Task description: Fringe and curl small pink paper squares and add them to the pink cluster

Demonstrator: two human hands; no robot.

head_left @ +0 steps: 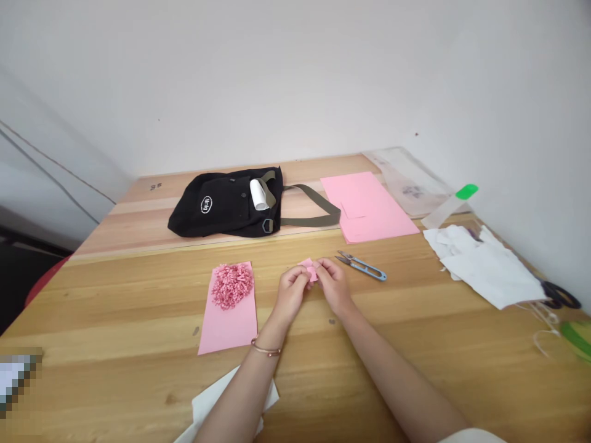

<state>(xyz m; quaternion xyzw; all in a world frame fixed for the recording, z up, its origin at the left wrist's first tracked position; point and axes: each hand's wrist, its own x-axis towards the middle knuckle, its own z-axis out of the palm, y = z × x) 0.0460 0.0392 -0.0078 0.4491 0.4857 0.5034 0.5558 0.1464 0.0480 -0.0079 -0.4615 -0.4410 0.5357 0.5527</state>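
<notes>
Between my two hands, over the middle of the wooden table, is a small piece of pink paper (313,275). My left hand (292,289) pinches its left side with thumb and fingers. On the other side my right hand (333,286) grips it the same way, fingers closed. Part of the paper is hidden behind the fingertips. Just right of my right hand lie blue thread snips (369,269), blades pointing left. Left of my left hand, a bunch of pink flower stamens (232,285) rests on a pink paper sheet (228,332).
A black bag (212,206) with a strap and a white roll (258,195) lies at the back. Larger pink sheets (383,212) are beside it. White scraps (496,264), black-handled scissors (561,295) and a green-capped clear stick (450,206) sit right. White paper (221,394) lies under my left forearm.
</notes>
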